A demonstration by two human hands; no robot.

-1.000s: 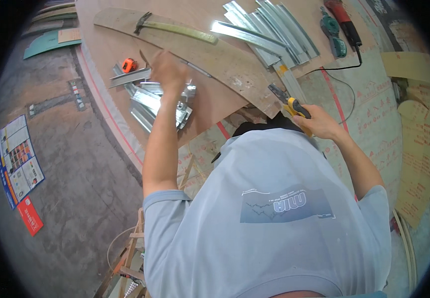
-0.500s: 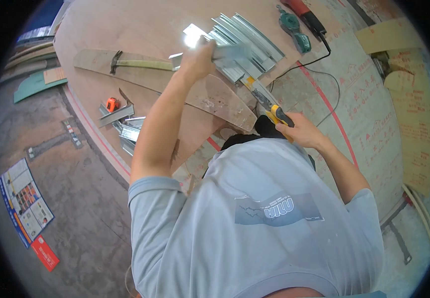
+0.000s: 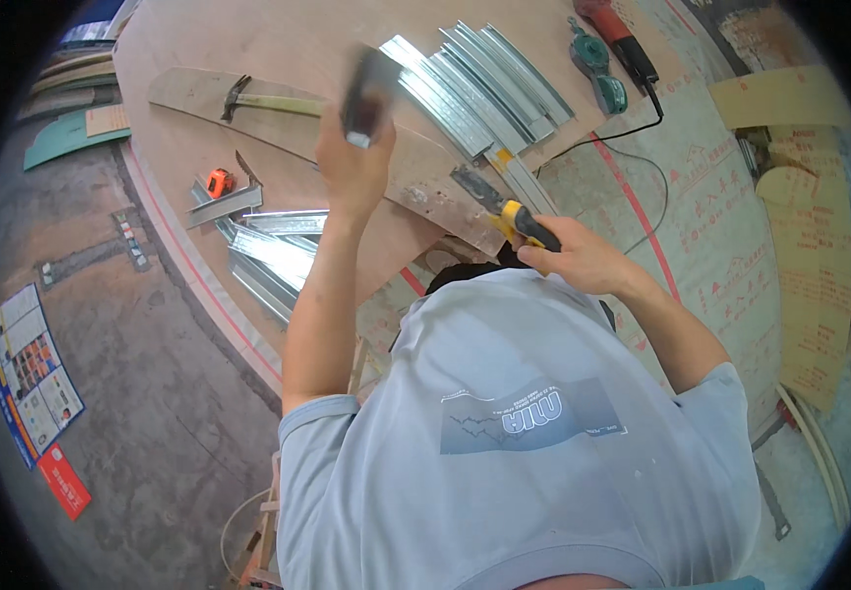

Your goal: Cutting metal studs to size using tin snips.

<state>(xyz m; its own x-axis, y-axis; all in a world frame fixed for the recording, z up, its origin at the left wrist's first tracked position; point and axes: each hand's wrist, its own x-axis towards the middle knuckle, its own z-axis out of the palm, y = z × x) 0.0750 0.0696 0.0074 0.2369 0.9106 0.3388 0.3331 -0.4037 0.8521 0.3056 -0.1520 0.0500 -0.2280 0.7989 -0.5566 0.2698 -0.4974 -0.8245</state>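
Observation:
My left hand [image 3: 354, 177] is closed around a short metal channel piece [image 3: 368, 93], smeared by motion and raised above the boards. In my right hand [image 3: 583, 256] are metal snips [image 3: 516, 216] with yellow and black handles, their blades pointing up and left, apart from the channel piece. Several long shiny metal channels [image 3: 484, 88] lie side by side beyond the snips. Cut channel pieces [image 3: 273, 258] are heaped left of my left forearm, which partly hides them.
A claw hammer [image 3: 273, 102] rests on a long board [image 3: 184, 93]. An orange tape measure [image 3: 219, 182] sits beside the cut pieces. At the far right are a green chalk line reel [image 3: 590, 57] and a red and black power tool [image 3: 620, 37] with its cord trailing across the sheeting.
My left hand has drawn the channel piece left and nearer, away from the long channels. The snips have shifted slightly left in my right hand, and more of the cut pieces shows.

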